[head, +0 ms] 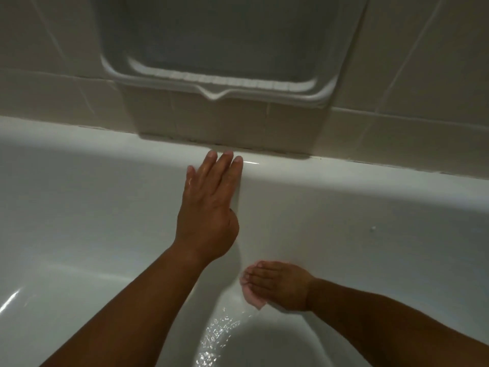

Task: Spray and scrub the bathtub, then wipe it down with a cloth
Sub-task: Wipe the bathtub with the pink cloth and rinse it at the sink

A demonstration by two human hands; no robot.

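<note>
Left hand: my left hand (209, 205) lies flat against the far wall of the bathtub (370, 207), fingers straight and close together. The fingertips reach up to the rim (291, 165). It grasps nothing; I judge that it only props me.

Right hand: my right hand (277, 284) is low on the same far wall and presses a pink pad (251, 299) against it. The fingers lie nearly straight over the pad. The thumb is hidden, so I cannot tell if it hooks under the pad.

Pink pad: only its left and lower edges show from under my fingers. Cloth or sponge, I cannot tell.

Where the pad is: at the curve where the far wall bends into the floor of the tub, below my left hand and a little to its right.

Water: a thin wet sheet (219, 332) shines on the floor, just under the pad and nearer to me.

Long axis: the tub runs left to right across my view, so the wall to clean stretches to both sides of my hands.

Nearer hand: the right hand has the pad already on the surface; the left is higher and apart from it.

Next move, my judgement: strokes along the wall, left and right, or upward to the rim. A stroke upward and to the left would meet my left wrist.

Above the rim: tiles (423, 62) and a recessed soap holder (230, 49).
</note>
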